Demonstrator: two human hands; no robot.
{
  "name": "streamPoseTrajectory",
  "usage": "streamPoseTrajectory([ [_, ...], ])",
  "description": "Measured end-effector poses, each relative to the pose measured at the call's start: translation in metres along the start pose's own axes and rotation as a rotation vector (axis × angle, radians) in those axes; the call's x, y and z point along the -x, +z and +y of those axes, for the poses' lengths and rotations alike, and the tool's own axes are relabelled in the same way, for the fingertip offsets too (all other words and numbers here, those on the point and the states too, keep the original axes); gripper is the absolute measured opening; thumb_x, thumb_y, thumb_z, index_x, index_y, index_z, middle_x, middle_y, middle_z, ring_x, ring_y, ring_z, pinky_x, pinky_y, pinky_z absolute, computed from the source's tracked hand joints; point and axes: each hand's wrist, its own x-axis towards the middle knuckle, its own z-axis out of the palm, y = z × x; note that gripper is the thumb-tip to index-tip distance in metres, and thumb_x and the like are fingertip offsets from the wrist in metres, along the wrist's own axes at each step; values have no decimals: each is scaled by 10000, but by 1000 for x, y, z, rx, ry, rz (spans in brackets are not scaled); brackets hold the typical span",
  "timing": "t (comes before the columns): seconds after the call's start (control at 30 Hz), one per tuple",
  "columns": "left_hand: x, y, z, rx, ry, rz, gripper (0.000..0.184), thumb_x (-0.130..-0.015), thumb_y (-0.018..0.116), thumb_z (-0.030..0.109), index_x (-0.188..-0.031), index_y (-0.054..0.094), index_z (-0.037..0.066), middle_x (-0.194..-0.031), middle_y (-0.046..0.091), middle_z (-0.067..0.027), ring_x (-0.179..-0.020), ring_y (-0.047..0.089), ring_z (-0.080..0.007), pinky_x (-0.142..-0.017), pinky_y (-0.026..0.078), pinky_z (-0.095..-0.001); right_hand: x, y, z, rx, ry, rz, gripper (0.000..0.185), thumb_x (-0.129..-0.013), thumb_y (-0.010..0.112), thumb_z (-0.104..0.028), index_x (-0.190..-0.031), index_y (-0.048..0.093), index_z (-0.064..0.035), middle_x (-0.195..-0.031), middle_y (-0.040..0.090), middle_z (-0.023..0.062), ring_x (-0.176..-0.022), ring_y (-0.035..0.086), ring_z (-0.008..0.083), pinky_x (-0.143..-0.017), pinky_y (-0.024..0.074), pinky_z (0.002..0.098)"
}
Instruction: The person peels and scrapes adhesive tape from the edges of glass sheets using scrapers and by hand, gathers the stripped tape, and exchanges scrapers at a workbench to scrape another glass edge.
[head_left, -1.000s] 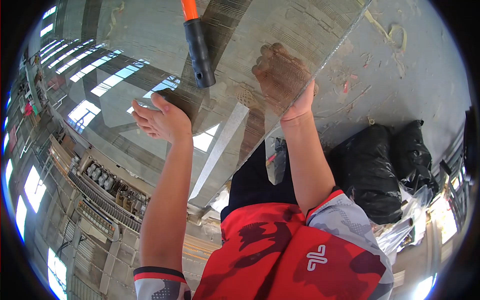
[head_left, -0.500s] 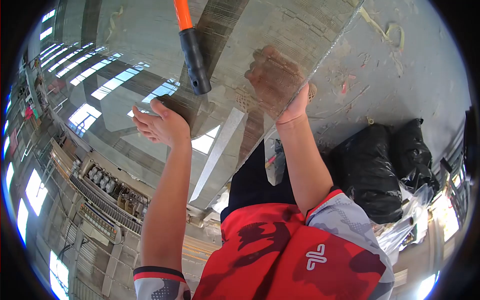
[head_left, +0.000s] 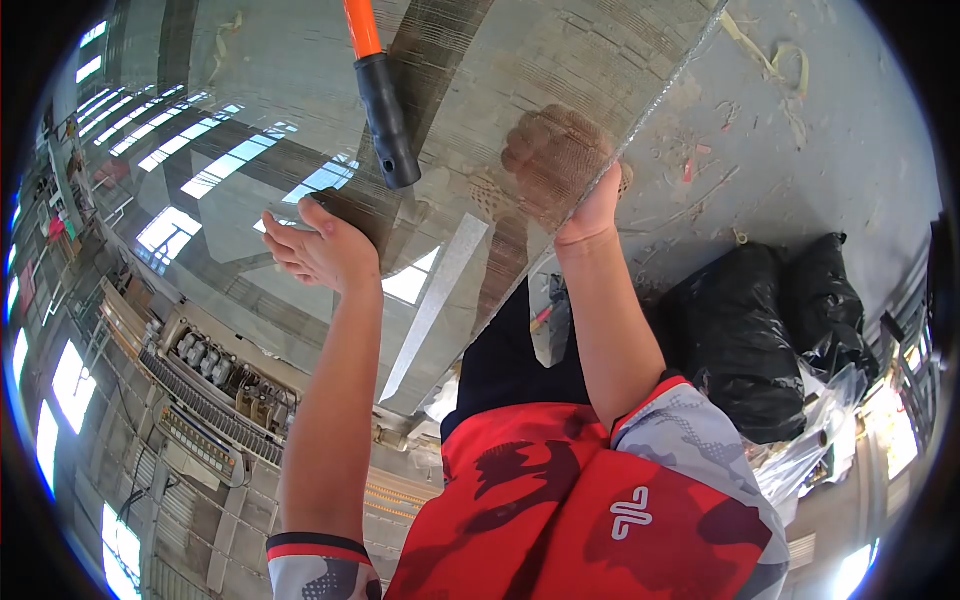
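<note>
the right hand (head_left: 572, 172) is behind the glass sheet (head_left: 450, 190), the left hand (head_left: 328, 246) before it.

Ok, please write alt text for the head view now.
A person's right hand reaches behind the edge of a large transparent sheet and shows through it; the left hand is open before it. Nearby are an orange-and-black handle and black bags.

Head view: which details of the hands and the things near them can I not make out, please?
All in the head view:
- Orange-and-black handle: upper end cut off by the top edge.
- Right hand: fingers blurred by the patterned see-through sheet.
- Left hand: contact with the sheet unclear; its far side is turned from the camera.
- Black bags: contents hidden by opaque plastic.
</note>
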Motion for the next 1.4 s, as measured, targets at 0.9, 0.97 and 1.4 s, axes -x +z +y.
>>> streamPoseTrajectory([
  [0.9, -4, -2, 1, -26, 14, -19, 702, -1013, 388, 516, -1571, 199, 135, -1619, 166, -178, -1474, 209, -368, -1149, 203, -541, -2, 56, 2, 0, -56, 312, 1249, -751, 369, -950, -1583, 188, -35, -1582, 293, 242, -1405, 333, 479, -1078, 316, 676],
  [0.97, -3, -3, 1, -35, 23, -18, 700, -1016, 388, 522, -1569, 202, 137, -1619, 161, -186, -1473, 209, -370, -1142, 212, -540, -10, 61, 2, 31, -29, 313, 1256, -746, 385, -949, -1586, 173, -40, -1590, 268, 247, -1406, 327, 482, -1080, 305, 685],
  [1.4, 0, -3, 6, -7, -8, -14, 708, -1012, 382, 541, -1571, 219, 138, -1616, 183, -175, -1471, 215, -372, -1163, 185, -553, 8, 77, 2, 516, -10, 708, 1118, -856, 334, -869, -1466, 369, 67, -1455, 479, 237, -1332, 470, 382, -1113, 372, 516],
])
